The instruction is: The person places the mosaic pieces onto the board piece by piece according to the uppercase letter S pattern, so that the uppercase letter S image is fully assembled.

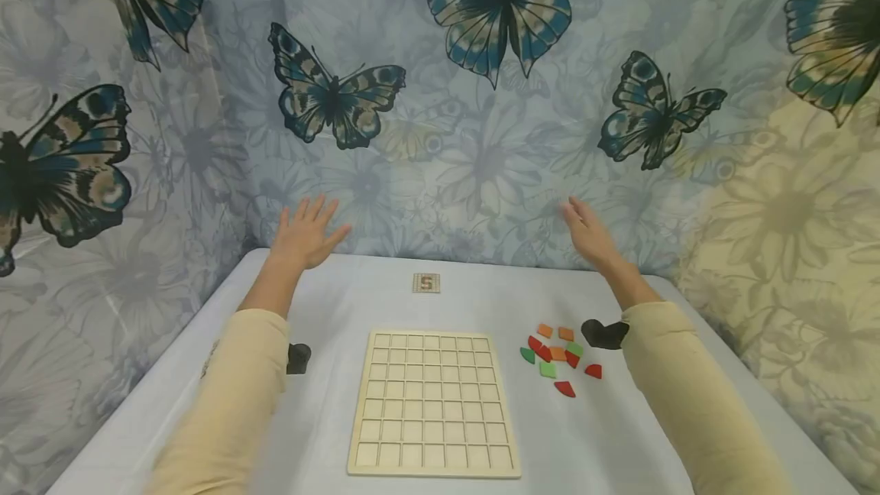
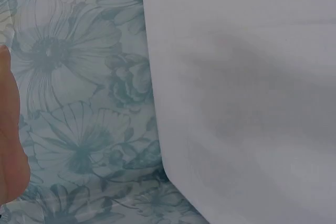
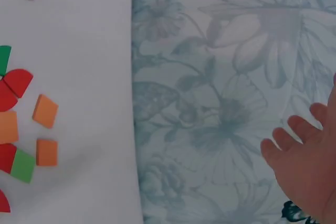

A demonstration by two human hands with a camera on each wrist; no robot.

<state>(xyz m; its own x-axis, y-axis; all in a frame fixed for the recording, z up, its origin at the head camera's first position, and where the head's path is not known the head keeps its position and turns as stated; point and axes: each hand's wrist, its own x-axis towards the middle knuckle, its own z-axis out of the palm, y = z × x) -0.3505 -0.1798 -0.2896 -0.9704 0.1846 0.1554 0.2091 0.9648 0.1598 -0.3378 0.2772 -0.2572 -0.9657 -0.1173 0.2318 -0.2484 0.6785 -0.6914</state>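
My left hand point(image 1: 305, 237) is raised over the far left of the table, fingers spread and holding nothing. On the far right my right hand point(image 1: 591, 237) is lifted too, its fingers extended and nothing in it. Between the forearms lies a pale wooden grid board point(image 1: 435, 403) with square cells. To the board's right several small flat pieces are scattered: red quarter-rounds point(image 1: 565, 389), orange squares point(image 1: 566, 333), light green squares point(image 1: 547, 370) and a dark green quarter-round point(image 1: 527, 356). The right wrist view shows the right hand's fingers point(image 3: 286, 139) out past the table edge.
A small square tile point(image 1: 426, 283) with an S-like mark lies near the back of the white table point(image 1: 330, 403). Butterfly-patterned fabric point(image 1: 481, 174) hangs behind and at both sides. Dark wrist-worn devices point(image 1: 299, 358) show beside both sleeves.
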